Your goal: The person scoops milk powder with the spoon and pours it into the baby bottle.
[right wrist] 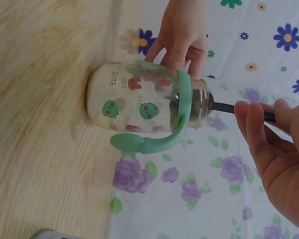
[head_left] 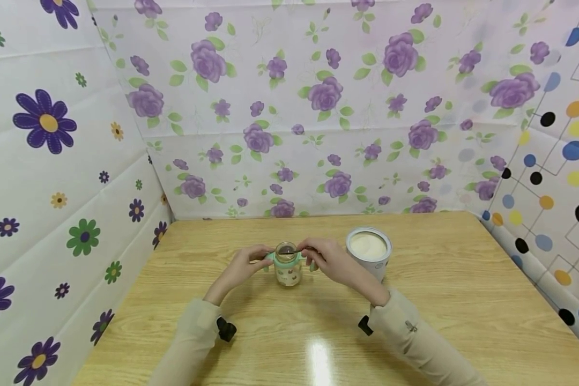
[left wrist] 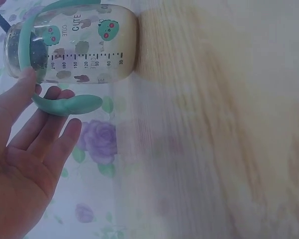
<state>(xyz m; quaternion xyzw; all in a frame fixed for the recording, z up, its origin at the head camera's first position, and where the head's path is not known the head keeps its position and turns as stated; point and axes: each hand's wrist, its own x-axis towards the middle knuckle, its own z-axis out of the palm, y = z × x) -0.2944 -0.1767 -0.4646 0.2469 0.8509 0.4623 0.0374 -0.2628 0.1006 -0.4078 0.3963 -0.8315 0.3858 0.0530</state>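
Observation:
A clear baby bottle [head_left: 288, 274] with a green two-handled collar stands upright on the table, its neck uncapped. Printed figures and a measuring scale show on its side, and something pale lies at the bottom in the left wrist view. My left hand [left wrist: 27, 144] holds the collar at one handle [left wrist: 70, 105], thumb on the ring and fingers behind. The right hand [right wrist: 279, 149] pinches the thin dark handle of a spoon [right wrist: 224, 107]. Its dark bowl is inside the bottle's neck, seen through the glass.
Right of the bottle, beside the right forearm, stands an open white tub [head_left: 369, 247] of cream-coloured powder. Patterned cloth [head_left: 289, 107] hangs behind the wooden table [head_left: 270, 343] and along both sides. Each wrist wears a small black device [head_left: 226, 329].

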